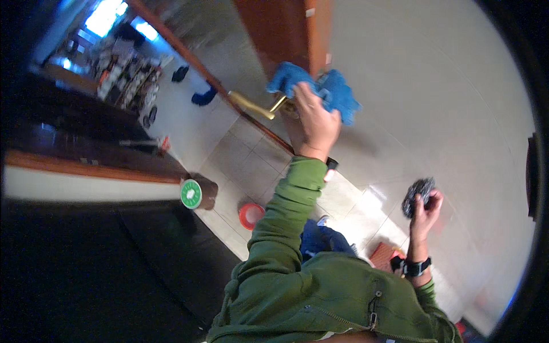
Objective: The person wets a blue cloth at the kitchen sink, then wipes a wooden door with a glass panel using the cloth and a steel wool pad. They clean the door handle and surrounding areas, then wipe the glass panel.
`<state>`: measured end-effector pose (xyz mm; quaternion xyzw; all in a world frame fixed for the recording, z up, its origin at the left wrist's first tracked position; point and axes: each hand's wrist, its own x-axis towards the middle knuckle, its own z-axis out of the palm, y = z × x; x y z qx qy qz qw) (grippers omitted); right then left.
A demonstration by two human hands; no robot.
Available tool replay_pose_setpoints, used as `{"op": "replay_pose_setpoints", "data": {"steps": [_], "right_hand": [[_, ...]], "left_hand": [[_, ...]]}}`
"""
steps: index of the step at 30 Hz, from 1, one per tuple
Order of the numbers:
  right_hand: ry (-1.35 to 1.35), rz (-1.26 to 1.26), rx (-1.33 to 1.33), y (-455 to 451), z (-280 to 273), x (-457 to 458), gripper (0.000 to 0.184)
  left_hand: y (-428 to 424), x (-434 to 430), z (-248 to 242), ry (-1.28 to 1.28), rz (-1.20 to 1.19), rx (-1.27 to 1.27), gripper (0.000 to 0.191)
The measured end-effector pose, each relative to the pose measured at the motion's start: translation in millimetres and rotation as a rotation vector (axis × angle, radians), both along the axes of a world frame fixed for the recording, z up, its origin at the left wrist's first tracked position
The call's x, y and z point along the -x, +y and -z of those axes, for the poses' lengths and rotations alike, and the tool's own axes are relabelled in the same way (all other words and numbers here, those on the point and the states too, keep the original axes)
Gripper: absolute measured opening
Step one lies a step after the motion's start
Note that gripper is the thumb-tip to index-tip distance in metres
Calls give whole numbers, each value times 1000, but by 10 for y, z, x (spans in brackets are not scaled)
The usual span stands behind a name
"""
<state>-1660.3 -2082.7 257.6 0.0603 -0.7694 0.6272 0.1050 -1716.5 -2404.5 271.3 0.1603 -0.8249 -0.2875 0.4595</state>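
My left hand presses a blue cloth against the wooden door, close to its edge. The cloth bunches out on both sides of my fingers. Just left of that hand a brass lever handle sticks out from the door. Lower right, in front of the pale wall, my right hand holds a dark, shiny, crumpled wad between thumb and fingers. Whether the wad is a metal scouring pad or plastic, I cannot tell.
A red basin and a tub with a green lid stand on the tiled floor. A black sofa-like surface fills the lower left. Shoes crowd a rack beyond the doorway. A red box lies below my right hand.
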Motion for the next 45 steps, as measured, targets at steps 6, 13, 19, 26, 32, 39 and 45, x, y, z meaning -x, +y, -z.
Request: {"op": "replay_pose_setpoints", "data": {"steps": [6,13,19,26,32,39,45], "right_hand": [[-1,-136,-49,-108,420,259,29],[217,-124,-93,297,1041,548,25],[149,-207,-75,224,996,374,26],[-522,-548,212,423,1634,586,72],[-388,-711,-20,419,2185,673,74],[-316,-776,141,67,2054,502,44],[-369,-969,205,213,2144,670,44]], "left_hand": [[379,-136,1260,-269,70,-167,85],[793,-288,2087,-60,283,-81,90],[791,-467,2739,176,154,-367,76],[652,-373,4492,212,187,-896,58],[622,-158,5652,204,302,-1498,57],[241,-100,6459,62,394,-1905,56],[126,-237,6133,202,106,-1903,56]]}}
